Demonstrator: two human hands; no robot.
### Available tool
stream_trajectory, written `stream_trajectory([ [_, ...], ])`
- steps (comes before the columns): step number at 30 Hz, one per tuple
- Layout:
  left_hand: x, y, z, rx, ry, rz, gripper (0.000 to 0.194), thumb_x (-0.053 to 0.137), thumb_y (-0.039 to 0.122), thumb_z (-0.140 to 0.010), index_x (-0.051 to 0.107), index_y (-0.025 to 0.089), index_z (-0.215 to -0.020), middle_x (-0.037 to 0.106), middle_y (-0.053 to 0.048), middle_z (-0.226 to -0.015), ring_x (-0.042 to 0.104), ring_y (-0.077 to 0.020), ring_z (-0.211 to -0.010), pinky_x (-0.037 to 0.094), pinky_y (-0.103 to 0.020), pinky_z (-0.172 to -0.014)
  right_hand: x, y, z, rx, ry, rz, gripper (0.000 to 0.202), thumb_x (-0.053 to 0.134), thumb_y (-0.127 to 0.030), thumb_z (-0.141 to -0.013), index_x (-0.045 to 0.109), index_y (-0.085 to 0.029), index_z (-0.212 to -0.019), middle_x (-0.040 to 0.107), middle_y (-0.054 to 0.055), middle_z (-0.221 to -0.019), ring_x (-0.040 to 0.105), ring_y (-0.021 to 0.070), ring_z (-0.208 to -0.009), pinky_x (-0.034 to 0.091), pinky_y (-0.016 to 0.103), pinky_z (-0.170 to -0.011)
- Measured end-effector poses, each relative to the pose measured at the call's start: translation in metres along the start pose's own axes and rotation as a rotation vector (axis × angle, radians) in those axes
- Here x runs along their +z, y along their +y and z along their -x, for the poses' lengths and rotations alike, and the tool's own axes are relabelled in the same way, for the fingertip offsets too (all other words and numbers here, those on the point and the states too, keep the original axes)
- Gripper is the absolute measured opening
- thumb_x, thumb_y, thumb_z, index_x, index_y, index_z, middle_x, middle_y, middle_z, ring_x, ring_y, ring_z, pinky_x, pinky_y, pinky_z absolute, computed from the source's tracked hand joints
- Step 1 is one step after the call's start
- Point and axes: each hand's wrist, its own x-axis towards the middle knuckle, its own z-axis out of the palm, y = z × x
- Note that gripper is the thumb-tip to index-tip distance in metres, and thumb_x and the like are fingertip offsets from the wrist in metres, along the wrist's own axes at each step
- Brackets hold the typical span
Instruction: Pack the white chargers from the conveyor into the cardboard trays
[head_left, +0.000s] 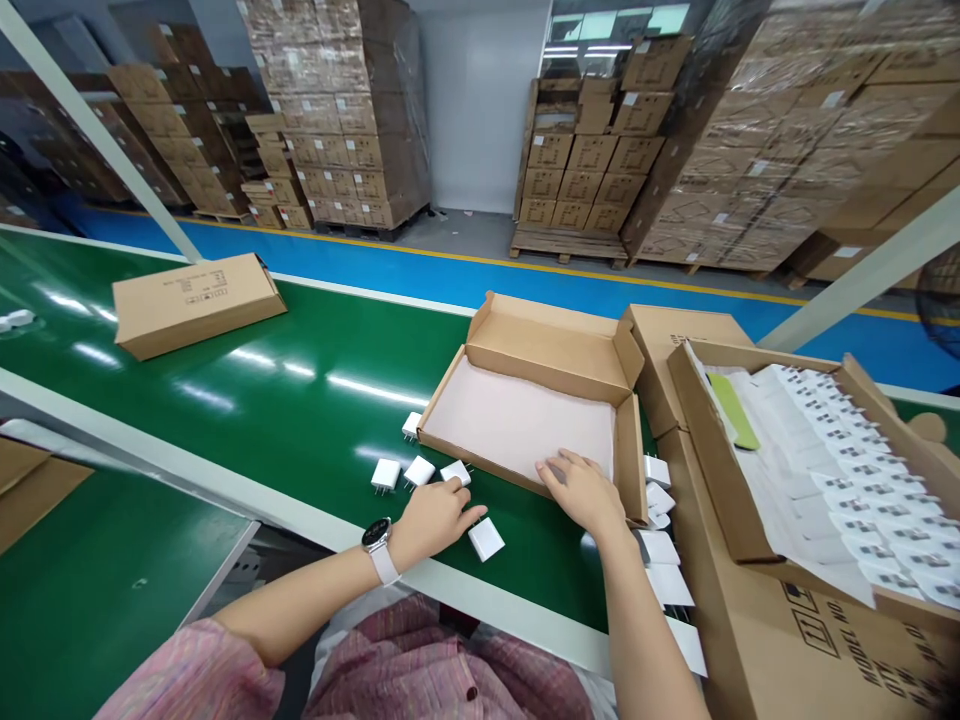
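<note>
Hard bits first: the right forearm covers part of the run of white chargers (658,500) along the right side of the shallow brown cardboard box (517,410), so I can't count those. Whatever is under the pale pinkish sheet (517,415) lining that box is hidden too.

The box sits open on the glossy green work surface (322,400), lid folded back on the far side. Its long axis runs left to right, slanted so the right end is closer to the person.

The right hand (581,490) is open, fingers loosely spread over the near edge and onto the sheet. The left hand (435,518) is half-curled but open — fingertips at a small white two-prong charger (455,473) whose prongs point right, thumb out to the side. Can't tell if there's any real grip.

Three more white chargers (386,475) are left of that one, and a square white charger (486,540) lies just beside the thumb, prongs hard to make out.

Over on the right, a bigger open carton (724,480) holds rows of chargers (862,480), prongs up, plus white sheeting and a flat lime-green piece (733,410) — it's cut off by the frame edge.
</note>
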Motion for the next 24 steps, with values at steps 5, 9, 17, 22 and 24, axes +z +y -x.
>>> stream_trajectory([
  [5,-0.001,0.002,0.005,-0.061,-0.012,0.069,0.054,0.037,0.059,-0.108,0.070,0.019,-0.092,0.073,-0.008,-0.083,0.071,-0.0226,-0.078,0.047,-0.029,-0.066,0.000,0.002,0.004,0.021,-0.004,-0.023,0.056,0.037,-0.062,-0.102,0.070,-0.033,-0.136,0.053,0.002,-0.156,0.049,0.0338,-0.140,0.044,0.048,-0.110],
  [9,-0.004,0.004,0.002,-0.098,0.081,0.048,0.044,0.043,0.057,-0.106,0.069,0.022,-0.102,0.073,-0.009,-0.092,0.071,-0.0253,-0.091,0.050,-0.032,-0.071,0.002,0.003,0.006,0.020,0.000,-0.034,0.056,0.037,-0.062,-0.101,0.070,-0.033,-0.136,0.053,0.002,-0.156,0.048,0.0339,-0.141,0.042,0.049,-0.112],
  [17,-0.010,0.019,-0.043,-0.083,-0.072,0.031,0.022,0.074,0.026,-0.086,0.066,0.018,-0.105,0.072,-0.012,-0.106,0.069,-0.0317,-0.105,0.055,-0.038,-0.085,0.000,0.004,0.005,0.005,-0.008,-0.041,0.055,0.037,-0.059,-0.103,0.069,-0.032,-0.137,0.052,0.003,-0.157,0.047,0.0334,-0.141,0.041,0.049,-0.113],
  [22,-0.039,-0.009,-0.026,0.126,-0.145,0.188,0.051,0.066,0.018,-0.082,0.058,0.024,-0.132,0.070,-0.006,-0.121,0.071,-0.0238,-0.097,0.055,-0.032,-0.084,-0.003,0.003,0.006,0.001,-0.027,-0.063,0.055,0.037,-0.058,-0.103,0.068,-0.030,-0.138,0.052,0.004,-0.157,0.043,0.0341,-0.144,0.038,0.049,-0.115],
  [24,-0.051,-0.017,-0.017,0.238,-0.223,0.176,0.055,0.062,0.012,-0.078,0.059,0.026,-0.131,0.068,-0.004,-0.126,0.071,-0.0243,-0.100,0.054,-0.032,-0.082,-0.004,0.002,0.007,0.004,-0.033,-0.072,0.055,0.037,-0.059,-0.103,0.068,-0.030,-0.138,0.051,0.004,-0.157,0.042,0.0349,-0.145,0.038,0.050,-0.115],
])
